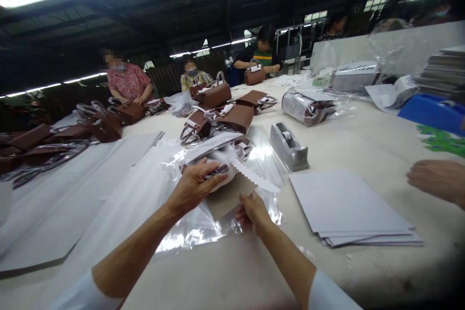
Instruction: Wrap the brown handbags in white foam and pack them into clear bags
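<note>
My left hand [198, 181] is closed on a brown handbag [222, 168], which is partly covered by white wrapping. A white strip with a toothed edge [257, 179] sticks out from the bag toward the right. Below it, my right hand [254, 210] pinches the edge of a grey-brown cardboard piece [230, 197]. Clear plastic bags [191, 237] lie flat under both hands. Just beyond, more brown handbags [238, 117] with wrapped handles are piled up.
A tape dispenser [289, 147] and a stack of white boards [354, 206] are on the right. Another person's hand [436, 179] rests at the right edge. White sheets [83, 181] cover the left. Co-workers stand across the table beside more handbags [103, 126].
</note>
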Motion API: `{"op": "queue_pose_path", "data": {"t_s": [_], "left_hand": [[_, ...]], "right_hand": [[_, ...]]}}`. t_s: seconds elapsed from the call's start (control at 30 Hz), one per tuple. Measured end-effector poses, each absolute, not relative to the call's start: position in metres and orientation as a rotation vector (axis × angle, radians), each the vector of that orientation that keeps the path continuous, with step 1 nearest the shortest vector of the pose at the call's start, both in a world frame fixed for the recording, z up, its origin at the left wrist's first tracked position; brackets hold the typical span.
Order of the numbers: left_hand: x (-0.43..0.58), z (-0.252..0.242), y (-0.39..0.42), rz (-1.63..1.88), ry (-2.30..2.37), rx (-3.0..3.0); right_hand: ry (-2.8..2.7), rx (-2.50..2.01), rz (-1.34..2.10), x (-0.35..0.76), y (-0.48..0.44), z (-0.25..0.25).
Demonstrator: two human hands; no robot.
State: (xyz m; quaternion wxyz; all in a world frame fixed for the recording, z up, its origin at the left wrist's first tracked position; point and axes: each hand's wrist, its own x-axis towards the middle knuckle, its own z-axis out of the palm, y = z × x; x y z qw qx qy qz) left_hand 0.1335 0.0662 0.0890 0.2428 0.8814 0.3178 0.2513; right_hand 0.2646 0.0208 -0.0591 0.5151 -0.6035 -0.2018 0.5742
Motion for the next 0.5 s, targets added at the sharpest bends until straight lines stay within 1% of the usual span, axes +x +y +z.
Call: {"op": "queue_pose_path", "data": {"t_s": [0.1,0.2,0.33,0.5], "left_hand": [[0.130,0.091,0.068,0.715,0.858,2.385],[0.126,0.093,0.072,0.756,0.877,2.270],[0.116,0.098,0.086,0.812,0.885,2.088],[0.106,0.102,0.099,0.893,0.876,2.071]], "right_hand": [[-0.600,-1.548,1.386,0.266,0.018,-0.062],[-0.646,-1.542,1.342,0.268,0.016,-0.063],[-0.602,-1.429,1.345,0.267,0.020,-0.061],[-0.509,-1.151,1.430,0.256,0.035,-0.056]]}}
